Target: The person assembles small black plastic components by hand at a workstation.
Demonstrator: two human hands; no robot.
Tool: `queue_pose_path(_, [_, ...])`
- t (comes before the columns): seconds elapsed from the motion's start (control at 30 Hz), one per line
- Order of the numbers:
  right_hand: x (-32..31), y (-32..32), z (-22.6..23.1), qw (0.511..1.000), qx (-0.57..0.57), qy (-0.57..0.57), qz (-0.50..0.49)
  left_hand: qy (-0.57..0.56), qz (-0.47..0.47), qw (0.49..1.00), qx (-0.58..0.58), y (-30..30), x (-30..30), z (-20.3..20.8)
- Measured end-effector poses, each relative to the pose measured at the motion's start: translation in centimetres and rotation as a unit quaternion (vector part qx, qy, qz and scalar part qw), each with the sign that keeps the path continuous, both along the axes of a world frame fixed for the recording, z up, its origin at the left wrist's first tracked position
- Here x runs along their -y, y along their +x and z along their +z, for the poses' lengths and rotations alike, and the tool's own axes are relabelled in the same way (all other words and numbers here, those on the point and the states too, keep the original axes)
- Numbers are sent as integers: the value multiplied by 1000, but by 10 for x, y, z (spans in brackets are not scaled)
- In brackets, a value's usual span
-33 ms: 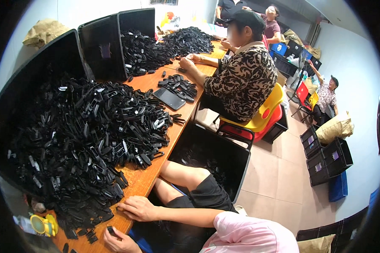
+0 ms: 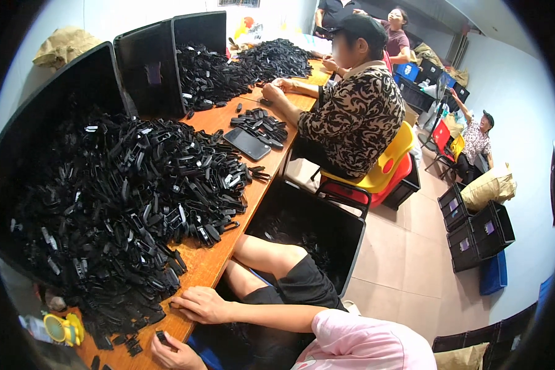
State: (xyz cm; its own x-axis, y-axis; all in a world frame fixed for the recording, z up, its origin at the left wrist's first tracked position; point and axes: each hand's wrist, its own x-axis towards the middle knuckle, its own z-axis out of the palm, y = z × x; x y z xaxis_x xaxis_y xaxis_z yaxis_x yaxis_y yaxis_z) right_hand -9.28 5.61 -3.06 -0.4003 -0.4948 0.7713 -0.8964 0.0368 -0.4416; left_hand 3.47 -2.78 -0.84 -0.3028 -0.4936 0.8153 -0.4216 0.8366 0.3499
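My left hand (image 2: 174, 353) is at the table edge near the bottom, its fingers pinched round a small black plastic piece (image 2: 161, 337). Just above it, my right hand (image 2: 205, 304) rests by the edge of the wooden table (image 2: 194, 262). Its fingers are curled together, and a dark bit shows at the fingertips, mostly hidden. Beside both hands spreads a large heap of black clip-like plastic pieces (image 2: 135, 185), spilling from a tipped black bin (image 2: 55, 92). A few loose black parts (image 2: 132, 345) lie close to my left hand.
A yellow object (image 2: 68, 328) stands by the heap. Farther along lie a smartphone (image 2: 248, 143) and a smaller pile (image 2: 262, 126), near a co-worker in a patterned shirt (image 2: 357, 117). A black crate (image 2: 345, 246) stands beside my legs. Stacked crates (image 2: 475, 228) line the right wall.
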Motion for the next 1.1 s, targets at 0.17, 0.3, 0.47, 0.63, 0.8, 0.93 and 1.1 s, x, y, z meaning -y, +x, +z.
queue_pose_path(0.17, [0, -2, -1, 1000, 5, 4, 1, -4, 10, 1000, 10, 2, -1, 0])
queue_pose_path(0.3, [0, -2, -4, 1000, 10, 12, 4, -7, 8, 1000, 7, 3, 0, -1])
queue_pose_path(0.47, [0, -2, -4, 1000, 11, 2, 4, -10, 5, 1000, 14, 3, 0, 2])
queue_pose_path(0.63, [2, -3, -7, 1000, -2, 21, 3, 5, -5, 1000, 24, 7, 13, -24])
queue_pose_path(0.8, [-2, -3, -5, 1000, -10, 25, -3, 5, -10, 998, 54, 10, 18, -33])
queue_pose_path(0.93, [-1, -3, -4, 999, -31, 26, -16, -13, -15, 998, 54, 10, 18, -32])
queue_pose_path(1.1, [2, -1, -9, 998, -30, 36, -29, -1, -22, 999, 46, 12, 18, -34])
